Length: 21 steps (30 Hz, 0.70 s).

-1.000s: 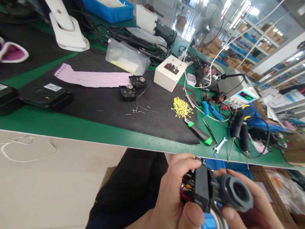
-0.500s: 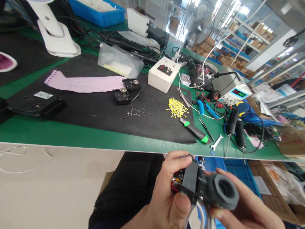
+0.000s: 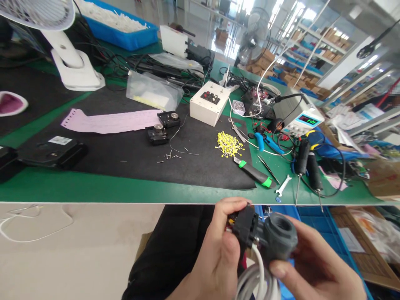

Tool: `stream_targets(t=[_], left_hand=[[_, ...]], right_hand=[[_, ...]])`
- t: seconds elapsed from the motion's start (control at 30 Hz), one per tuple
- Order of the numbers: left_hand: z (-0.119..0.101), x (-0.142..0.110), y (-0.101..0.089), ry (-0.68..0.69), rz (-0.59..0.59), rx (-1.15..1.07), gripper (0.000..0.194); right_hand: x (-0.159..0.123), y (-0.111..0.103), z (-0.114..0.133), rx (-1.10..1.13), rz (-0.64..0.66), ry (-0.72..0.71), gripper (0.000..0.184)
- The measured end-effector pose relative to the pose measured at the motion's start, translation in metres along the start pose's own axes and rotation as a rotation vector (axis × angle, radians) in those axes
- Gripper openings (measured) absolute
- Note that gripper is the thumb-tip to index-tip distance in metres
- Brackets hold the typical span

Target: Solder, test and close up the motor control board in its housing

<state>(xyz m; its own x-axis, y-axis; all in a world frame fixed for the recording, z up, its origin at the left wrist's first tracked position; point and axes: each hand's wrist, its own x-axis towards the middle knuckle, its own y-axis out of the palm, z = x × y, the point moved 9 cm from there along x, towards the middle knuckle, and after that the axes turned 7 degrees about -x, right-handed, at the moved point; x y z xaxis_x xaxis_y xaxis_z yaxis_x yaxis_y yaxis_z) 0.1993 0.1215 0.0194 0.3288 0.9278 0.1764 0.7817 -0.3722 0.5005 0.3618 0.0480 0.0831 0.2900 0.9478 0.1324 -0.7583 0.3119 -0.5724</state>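
Observation:
My left hand is closed around a black box-shaped housing, with coloured wires showing at its open left side. My right hand grips a grey threaded pipe fitting joined to the housing's right side, thumb below it and fingers behind. A coiled grey-white cable hangs under both parts. The assembly is held in front of the bench edge, above my lap. Nearest on the bench lie a utility knife with green ends and a small open-ended wrench.
On the black mat lie yellow-tipped terminals, small screws, two black modules and a pink paper strip. A white switch box, a power supply and two black-handled screwdrivers stand or lie farther right.
The fitting and housing have tilted and shifted slightly left, so the fitting's opening faces more upward. More of the coiled cable shows below. Both hands keep their grip; the camera view has shifted a little.

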Motion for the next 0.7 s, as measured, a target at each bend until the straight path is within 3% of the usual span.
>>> stream_targets(t=[0.1, 0.17, 0.27, 0.43, 0.57, 0.7], left_hand=[[0.015, -0.002, -0.003, -0.256, 0.002, -0.020, 0.053], [0.022, -0.008, -0.002, -0.331, 0.029, -0.053, 0.065], [0.031, -0.017, -0.006, -0.312, 0.021, -0.057, 0.081], [0.044, -0.024, -0.018, -0.228, -0.090, 0.185, 0.077], [0.047, -0.027, -0.027, -0.164, -0.212, 0.261, 0.076], [0.057, -0.028, -0.042, -0.175, -0.317, 0.251, 0.084]], right_hand=[[0.006, 0.015, -0.023, 0.240, 0.027, 0.233, 0.043], [0.006, 0.028, -0.035, 0.407, 0.008, 0.368, 0.042], [0.002, 0.047, -0.044, 0.611, 0.000, 0.485, 0.045], [-0.010, 0.063, -0.050, 0.739, 0.001, 0.562, 0.048], [-0.017, 0.073, -0.053, 0.739, 0.007, 0.580, 0.050], [-0.019, 0.072, -0.054, 0.573, 0.018, 0.523, 0.059]])
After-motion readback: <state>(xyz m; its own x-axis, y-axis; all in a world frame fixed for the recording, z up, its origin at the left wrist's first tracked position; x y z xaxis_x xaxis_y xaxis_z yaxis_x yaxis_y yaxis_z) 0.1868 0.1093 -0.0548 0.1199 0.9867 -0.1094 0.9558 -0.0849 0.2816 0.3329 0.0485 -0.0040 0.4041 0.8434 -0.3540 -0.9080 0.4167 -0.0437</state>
